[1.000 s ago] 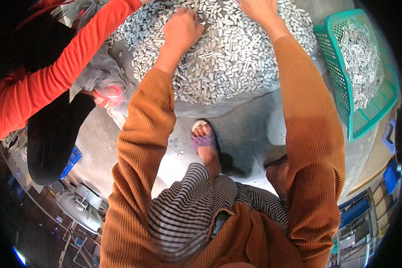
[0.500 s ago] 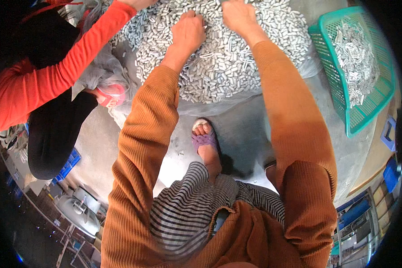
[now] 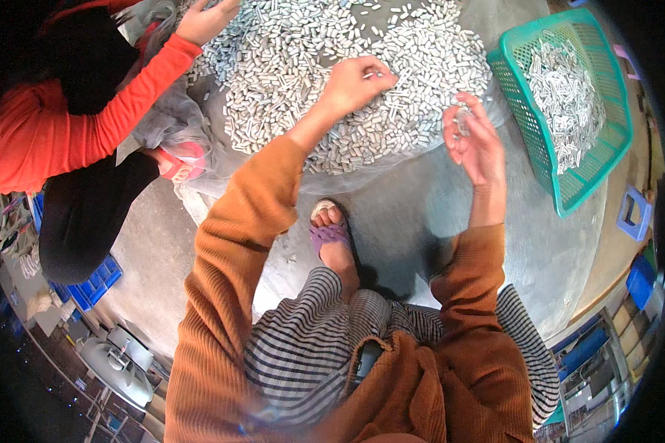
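Note:
A broad heap of small, oblong, silver-grey metal pieces (image 3: 414,70) is spread over a thin pale sheet on the floor. My left hand (image 3: 355,85) hovers over the middle of the heap, thumb and fingertips pinched together; whatever is between them is too small to make out. At the heap's right edge, my right hand (image 3: 480,144) is raised palm up with fingers curled round a few small shiny metal pieces (image 3: 462,122). Right of that hand stands a green plastic basket (image 3: 528,122) containing many slim, loop-shaped metal pieces (image 3: 565,103).
On the left squats another person in a red sleeve (image 3: 137,85), whose hand (image 3: 207,22) is over the heap's far left part. Gauzy netting (image 3: 181,122) lies beside that person. A purple plastic stool (image 3: 632,214) is at the right, blue trays (image 3: 96,284) at the lower left.
My right hand has drawn back from the heap toward the basket side, palm turned up. My left hand has shifted right and nearer. The other person's hand has come lower into view.

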`<state>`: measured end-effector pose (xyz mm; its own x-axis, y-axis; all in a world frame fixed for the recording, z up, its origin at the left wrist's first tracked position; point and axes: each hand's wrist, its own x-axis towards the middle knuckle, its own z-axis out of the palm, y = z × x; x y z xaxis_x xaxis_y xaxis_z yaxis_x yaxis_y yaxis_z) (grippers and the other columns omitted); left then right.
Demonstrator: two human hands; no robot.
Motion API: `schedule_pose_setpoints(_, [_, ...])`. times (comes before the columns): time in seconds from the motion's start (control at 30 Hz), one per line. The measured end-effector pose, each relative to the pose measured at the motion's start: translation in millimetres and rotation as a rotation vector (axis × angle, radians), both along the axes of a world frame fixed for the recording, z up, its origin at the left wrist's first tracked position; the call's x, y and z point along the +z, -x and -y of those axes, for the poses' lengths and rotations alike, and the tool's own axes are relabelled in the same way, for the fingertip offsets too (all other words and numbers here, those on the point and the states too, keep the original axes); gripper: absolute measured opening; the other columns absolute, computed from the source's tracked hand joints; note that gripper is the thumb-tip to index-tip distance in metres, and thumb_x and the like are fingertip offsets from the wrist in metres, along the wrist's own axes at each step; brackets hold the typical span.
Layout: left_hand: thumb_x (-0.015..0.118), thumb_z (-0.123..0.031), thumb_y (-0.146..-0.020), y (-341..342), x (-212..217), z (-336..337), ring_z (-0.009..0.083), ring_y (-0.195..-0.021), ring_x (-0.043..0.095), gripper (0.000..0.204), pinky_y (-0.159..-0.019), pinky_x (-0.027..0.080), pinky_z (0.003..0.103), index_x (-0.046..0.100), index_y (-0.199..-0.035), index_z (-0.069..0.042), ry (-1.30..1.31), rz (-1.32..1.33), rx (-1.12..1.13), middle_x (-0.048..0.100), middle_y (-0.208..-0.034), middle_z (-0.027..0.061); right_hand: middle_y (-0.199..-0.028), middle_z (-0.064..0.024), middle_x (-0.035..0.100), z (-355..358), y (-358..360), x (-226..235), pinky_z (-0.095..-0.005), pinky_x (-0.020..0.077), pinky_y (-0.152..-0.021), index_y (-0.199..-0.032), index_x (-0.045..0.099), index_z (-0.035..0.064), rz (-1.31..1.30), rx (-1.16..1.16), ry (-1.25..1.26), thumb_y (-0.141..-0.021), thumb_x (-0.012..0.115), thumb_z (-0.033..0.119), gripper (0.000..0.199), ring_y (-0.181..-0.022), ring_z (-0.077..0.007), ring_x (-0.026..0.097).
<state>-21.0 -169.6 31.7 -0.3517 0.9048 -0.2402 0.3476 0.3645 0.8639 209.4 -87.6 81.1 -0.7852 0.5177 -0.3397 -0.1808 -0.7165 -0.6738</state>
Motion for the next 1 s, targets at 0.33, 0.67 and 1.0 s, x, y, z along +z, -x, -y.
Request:
schedule_pose_setpoints(0.33, [0.072,-0.029,-0.076,27,13,-24,0.0085,-0.067,0.054,0.024,-0.065,0.044,0.024,0.067,-0.077,-0.006,-0.062,0.180,0.080,0.063,-0.075,0.0004,-0.074,-0.0097,0.064,32,55,-22,-0.0396,0.0467,-0.062,-0.088,0.063,0.0052,1.027,0.168,-1.154,-0.073,0.072,0.025,0.026,-0.068,-0.0297,0.062])
schedule_pose_setpoints(0.67, [0.063,-0.017,-0.081,52,-12,16,0.0142,-0.074,0.064,0.020,-0.062,0.049,0.028,0.062,-0.098,-0.005,0.068,0.065,0.114,0.067,-0.083,0.0078,-0.077,-0.0074,0.065,38,64,-29,-0.0377,0.0466,-0.058,-0.081,0.062,0.0053,1.120,0.319,-1.212,-0.074,0.072,0.019,0.019,-0.065,-0.0253,0.063])
schedule_pose_setpoints(1.0, [0.069,-0.033,-0.071,-7,-13,-26,0.0304,-0.086,0.064,0.029,-0.078,0.050,0.041,0.066,-0.080,-0.006,0.002,-0.292,-0.107,0.066,-0.089,0.0169,-0.076,-0.0006,0.056,18,25,6,-0.0240,0.0446,-0.055,-0.090,0.061,0.0030,0.172,-0.033,-0.140,-0.081,0.067,0.024,0.024,-0.064,-0.0103,0.052])
